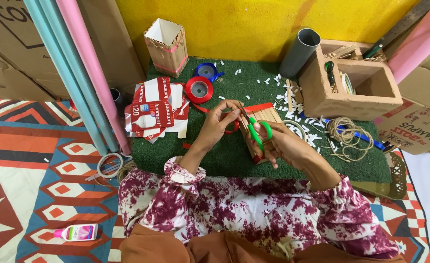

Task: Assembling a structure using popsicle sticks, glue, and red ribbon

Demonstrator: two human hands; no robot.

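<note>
My left hand (220, 122) pinches a strip of red ribbon (258, 107) that runs along the top edge of a small box of wooden sticks (263, 122). My right hand (285, 143) holds green-handled scissors (256, 129), fingers through the loops, blades pointing up at the ribbon near my left fingertips. The box rests on a green turf mat (224, 156) in front of my lap. A red ribbon spool (199, 89) lies just beyond my left hand, with ribbon trailing from it toward the box.
A blue ribbon spool (206, 71), a finished stick box (167, 46), red-and-white packaging (156, 109), a grey tube (300, 51), a brown organiser box (354, 83), twine (346, 134) and white paper scraps lie on the mat. Paper rolls (86, 73) lean left; a glue bottle (76, 233) lies on the rug.
</note>
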